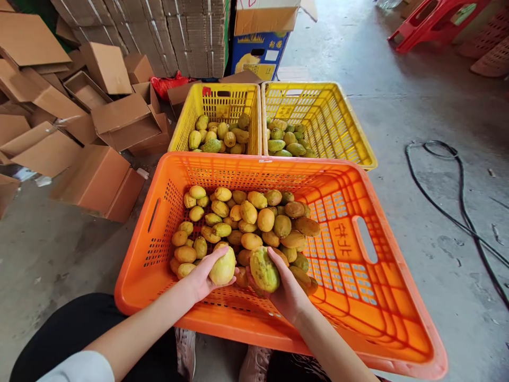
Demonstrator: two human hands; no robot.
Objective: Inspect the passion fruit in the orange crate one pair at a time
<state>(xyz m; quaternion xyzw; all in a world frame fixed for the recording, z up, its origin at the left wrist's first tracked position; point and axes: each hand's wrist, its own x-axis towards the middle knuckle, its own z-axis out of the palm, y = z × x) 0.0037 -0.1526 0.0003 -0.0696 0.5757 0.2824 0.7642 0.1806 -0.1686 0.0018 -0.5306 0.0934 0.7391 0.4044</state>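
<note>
My left hand (204,276) is closed around a pale yellow-green papaya (222,266). In my right hand (284,286) sits a greener papaya (265,269) with dark blotches on its skin. Both hands are inside the near side of a large orange plastic crate (382,313), with a small gap between the two fruits. Beneath and beyond them lies a pile of papayas (249,212), yellow, orange and green, heaped in the left and middle of the crate. Some fruits under my hands are hidden.
Behind the orange crate stand two yellow crates, the left one (186,116) and the right one (342,116), each with green and yellow fruit. Cardboard boxes (95,180) litter the floor at left. A black cable (463,201) and a red stool (429,24) are at right.
</note>
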